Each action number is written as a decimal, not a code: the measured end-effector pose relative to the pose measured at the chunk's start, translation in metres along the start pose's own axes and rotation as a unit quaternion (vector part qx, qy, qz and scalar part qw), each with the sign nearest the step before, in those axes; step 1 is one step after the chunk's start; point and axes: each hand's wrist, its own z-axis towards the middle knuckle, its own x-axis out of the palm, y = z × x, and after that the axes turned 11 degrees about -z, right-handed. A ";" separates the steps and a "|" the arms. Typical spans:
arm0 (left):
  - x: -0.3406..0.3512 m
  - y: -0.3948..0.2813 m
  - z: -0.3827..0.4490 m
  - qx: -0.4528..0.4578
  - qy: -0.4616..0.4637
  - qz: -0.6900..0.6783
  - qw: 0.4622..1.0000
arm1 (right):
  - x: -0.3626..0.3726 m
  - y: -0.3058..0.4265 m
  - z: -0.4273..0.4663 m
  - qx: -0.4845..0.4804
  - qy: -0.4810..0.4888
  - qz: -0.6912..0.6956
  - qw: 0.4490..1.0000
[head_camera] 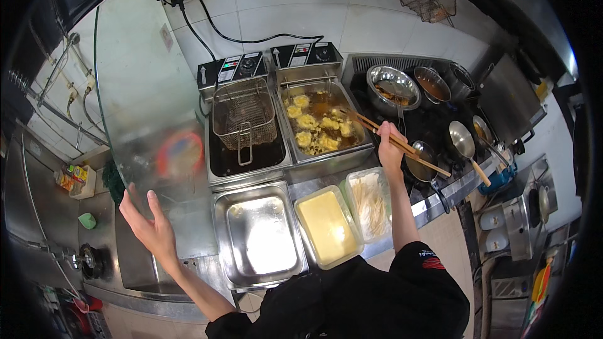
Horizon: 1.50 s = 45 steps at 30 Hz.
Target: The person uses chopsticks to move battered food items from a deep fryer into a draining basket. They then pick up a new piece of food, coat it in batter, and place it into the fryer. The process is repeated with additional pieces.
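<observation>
My right hand [390,147] grips a pair of long wooden chopsticks [411,149], whose tips reach to the right side of the oil in the right-hand deep fryer [330,155]. Several yellow battered pieces [307,122] float there among bubbles. My left hand [151,230] rests against the edge of an upright glass panel [141,103], thumb raised and fingers spread. A wire fry basket [245,122] sits over the dark oil of the left fryer. Nearer me stand a steel tray [261,240], a tub of yellow batter [327,226] and a tub of white flour with pale strips [370,205].
A stove to the right holds a steel bowl with a strainer [393,89], a pot of brown liquid [432,84] and several pans [461,139]. Black cables [264,36] run along the wall to the fryers. A sink [134,249] lies at left.
</observation>
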 end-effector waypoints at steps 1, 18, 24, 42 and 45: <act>0.000 -0.001 0.000 -0.006 0.000 -0.005 1.000 | -0.006 0.004 -0.002 0.004 0.003 0.001 1.000; -0.004 0.013 0.004 0.001 0.026 0.011 1.000 | -0.041 0.132 -0.173 -0.273 0.281 0.154 0.907; -0.003 0.013 0.003 -0.034 0.038 -0.048 0.998 | 0.028 0.143 -0.261 -0.392 0.457 -0.034 0.798; -0.003 0.015 0.003 -0.030 0.041 -0.083 0.995 | 0.025 0.148 -0.238 -0.102 0.369 0.233 0.894; -0.003 0.012 0.002 -0.034 0.039 -0.087 0.995 | -0.004 0.144 -0.218 -0.019 0.350 0.229 0.908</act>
